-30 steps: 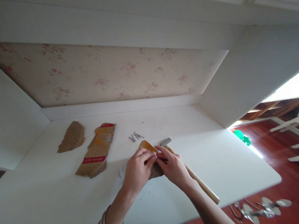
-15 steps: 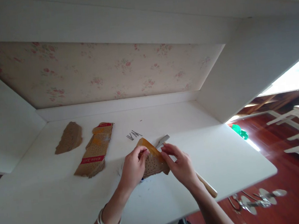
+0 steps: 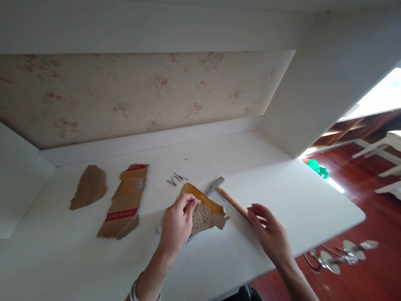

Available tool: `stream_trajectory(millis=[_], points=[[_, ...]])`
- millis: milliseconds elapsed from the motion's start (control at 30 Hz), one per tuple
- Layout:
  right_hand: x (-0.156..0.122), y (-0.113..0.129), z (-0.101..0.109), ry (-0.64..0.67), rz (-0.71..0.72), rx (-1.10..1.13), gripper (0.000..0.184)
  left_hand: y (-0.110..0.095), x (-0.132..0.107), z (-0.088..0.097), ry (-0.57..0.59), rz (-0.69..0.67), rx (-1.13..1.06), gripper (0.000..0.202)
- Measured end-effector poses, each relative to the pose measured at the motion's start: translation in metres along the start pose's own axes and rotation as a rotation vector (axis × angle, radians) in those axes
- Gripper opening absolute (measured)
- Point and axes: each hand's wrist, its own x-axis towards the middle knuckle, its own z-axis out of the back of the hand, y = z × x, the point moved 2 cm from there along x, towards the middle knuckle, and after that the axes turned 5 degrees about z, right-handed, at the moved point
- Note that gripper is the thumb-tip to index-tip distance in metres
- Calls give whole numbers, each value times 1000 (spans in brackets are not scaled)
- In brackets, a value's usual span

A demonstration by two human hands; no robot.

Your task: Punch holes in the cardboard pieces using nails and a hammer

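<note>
My left hand pinches the near left edge of a brown perforated cardboard piece with orange tape along its top, holding it tilted on the white desk. My right hand has its fingers spread and rests beside the wooden handle of a hammer, whose metal head lies just behind the cardboard. A few nails lie loose on the desk behind the cardboard.
Two more cardboard scraps lie at the left: a plain brown one and a longer one with red tape. White side panels and floral wallpaper enclose the desk. Right of the edge are red floor, a green object and metal spoons.
My right hand let go of the cardboard and moved right and nearer, to the hammer handle. My left hand kept its hold on the cardboard.
</note>
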Motion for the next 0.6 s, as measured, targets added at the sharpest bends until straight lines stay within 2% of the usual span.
stream_trajectory(millis=[167, 333, 467, 600], points=[[5, -12, -3, 109, 66, -279, 40, 0, 0, -2, 13, -4, 44, 21], [3, -3, -15, 220, 109, -418, 22, -3, -1, -2, 30, -19, 53, 19], [6, 2, -15, 254, 53, -377, 19, -1, -2, -2, 29, -25, 68, 17], [11, 14, -12, 297, -68, -158, 33, 2, -2, -1, 4, -40, 79, 16]])
